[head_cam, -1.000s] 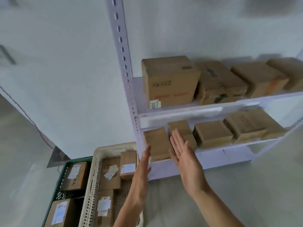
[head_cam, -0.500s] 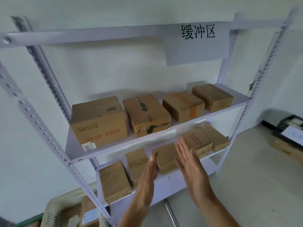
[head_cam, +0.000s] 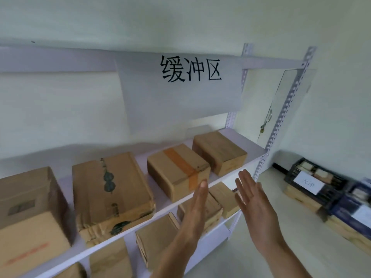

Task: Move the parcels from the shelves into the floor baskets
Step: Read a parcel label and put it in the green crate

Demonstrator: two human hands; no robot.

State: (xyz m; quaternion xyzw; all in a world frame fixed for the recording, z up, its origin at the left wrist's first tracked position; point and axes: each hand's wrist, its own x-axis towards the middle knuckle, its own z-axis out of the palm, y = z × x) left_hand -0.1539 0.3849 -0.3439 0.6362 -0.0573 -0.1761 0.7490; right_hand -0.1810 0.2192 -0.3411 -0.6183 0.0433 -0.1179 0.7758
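Four cardboard parcels sit on the upper shelf [head_cam: 230, 177]; the orange-taped parcel [head_cam: 177, 171] is third from left. Left hand [head_cam: 195, 212] and right hand [head_cam: 254, 203] hover before it, spread, empty.

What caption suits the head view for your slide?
Two open hands, left hand and right hand, reach toward the orange-taped box on the shelf.

Four brown cardboard parcels [head_cam: 177, 171] sit flat along the upper shelf [head_cam: 230, 177]; flatter parcels [head_cam: 156, 237] lie on the lower shelf.
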